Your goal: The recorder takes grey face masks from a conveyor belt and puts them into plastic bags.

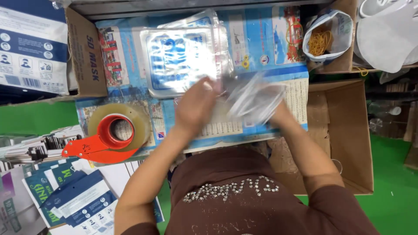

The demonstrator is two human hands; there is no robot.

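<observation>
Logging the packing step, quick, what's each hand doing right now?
Left hand: closed on the edge of the clear plastic bag, motion-blurred.
Right hand: mostly hidden under that bag and seems to hold it; grip cannot be told.

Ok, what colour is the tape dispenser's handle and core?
Red-orange. The tape dispenser lies left of the left hand, holding a clear-brownish tape roll; the head view shows it clearly.

Left hand [196, 104] and right hand [278, 114] grip blurred clear plastic bag [252, 98]; tape dispenser [109, 137] near left.
</observation>
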